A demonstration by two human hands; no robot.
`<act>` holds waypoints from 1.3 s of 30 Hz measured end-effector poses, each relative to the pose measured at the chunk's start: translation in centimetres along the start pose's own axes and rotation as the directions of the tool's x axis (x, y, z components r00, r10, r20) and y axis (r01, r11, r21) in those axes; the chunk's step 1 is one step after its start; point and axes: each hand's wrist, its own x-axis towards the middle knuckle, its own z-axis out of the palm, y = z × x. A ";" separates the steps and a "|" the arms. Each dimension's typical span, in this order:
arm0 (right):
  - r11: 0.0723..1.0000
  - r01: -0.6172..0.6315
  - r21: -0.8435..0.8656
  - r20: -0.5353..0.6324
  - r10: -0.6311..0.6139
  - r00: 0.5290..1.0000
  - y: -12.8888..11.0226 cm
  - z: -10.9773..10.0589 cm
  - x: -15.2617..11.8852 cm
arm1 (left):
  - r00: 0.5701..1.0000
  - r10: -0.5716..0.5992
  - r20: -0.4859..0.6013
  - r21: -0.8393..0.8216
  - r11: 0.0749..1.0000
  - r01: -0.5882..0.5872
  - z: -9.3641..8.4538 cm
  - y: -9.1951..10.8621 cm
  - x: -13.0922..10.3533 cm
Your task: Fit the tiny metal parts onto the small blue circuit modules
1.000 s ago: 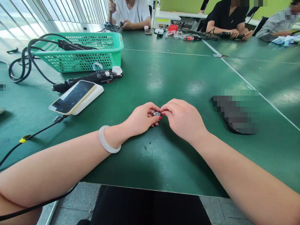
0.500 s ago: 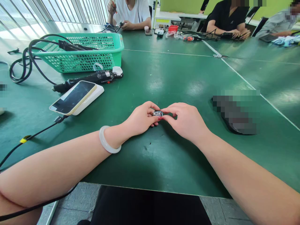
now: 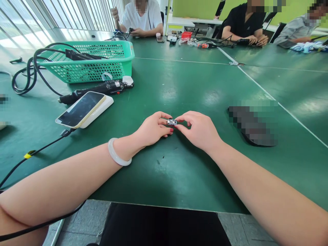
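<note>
A small black-and-silver part (image 3: 172, 122), too small to name exactly, is just above the table between my hands. My right hand (image 3: 201, 128) is closed in a pinch, thumb and index finger on its right end. My left hand (image 3: 151, 129) lies at the part's left end with its fingers parted. Its upper fingertips seem to touch that end, while the thumb, with a red nail, rests a little below and apart from it. A white bangle (image 3: 119, 153) circles my left wrist.
On the left are a phone (image 3: 83, 108) on a white box, a black corded tool (image 3: 99, 89) and a green basket (image 3: 94, 71) with cables. A dark, partly blurred object (image 3: 252, 126) lies right. Several people sit across the green table (image 3: 174, 177).
My left thumb has dropped away from the small part, and the part looks slightly turned. My right hand keeps its pinch. The view has shifted slightly.
</note>
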 end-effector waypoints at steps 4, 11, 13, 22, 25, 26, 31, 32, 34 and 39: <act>1.000 -0.001 0.002 -0.002 0.001 1.000 0.1 0.0 0.0 | 1.000 0.000 0.006 0.005 1.000 0.000 0.0 0.1 -0.1; 1.000 -0.021 0.008 0.024 0.020 1.000 0.1 0.0 -0.1 | 1.000 -0.019 0.005 -0.005 1.000 0.019 0.0 0.3 -0.1; 1.000 -0.016 0.000 0.033 0.016 0.999 0.0 -0.1 -0.2 | 1.000 -0.014 0.009 0.003 1.000 0.014 0.0 0.2 -0.1; 1.000 -0.006 -0.016 0.045 0.007 0.999 -0.3 -0.2 -0.3 | 1.000 -0.008 -0.004 0.057 0.998 0.008 0.0 0.1 0.0; 0.999 0.008 -0.033 0.046 -0.006 0.999 -0.4 -0.2 -0.3 | 1.000 0.003 -0.015 0.069 0.998 -0.002 0.0 0.0 0.0; 0.999 0.016 -0.039 0.043 -0.014 0.999 -0.4 -0.2 -0.3 | 1.000 0.006 -0.020 0.071 0.997 -0.005 0.0 -0.1 0.0; 0.996 0.047 -0.071 0.038 -0.044 0.998 -0.5 -0.3 -0.5 | 1.000 0.002 -0.024 0.064 0.998 0.000 0.0 0.0 -0.1; 0.995 0.059 -0.078 0.039 -0.056 0.998 -0.4 -0.3 -0.6 | 1.000 -0.005 -0.023 0.056 0.998 0.006 0.0 0.1 -0.1; 0.992 0.089 -0.095 0.039 -0.085 0.996 -0.4 -0.3 -0.6 | 1.000 -0.021 -0.019 0.039 0.999 0.022 -0.1 0.3 -0.1; 0.983 0.138 -0.123 0.043 -0.134 0.990 -0.3 -0.3 -0.6 | 0.998 -0.056 0.007 0.011 0.998 0.056 -0.3 0.5 0.0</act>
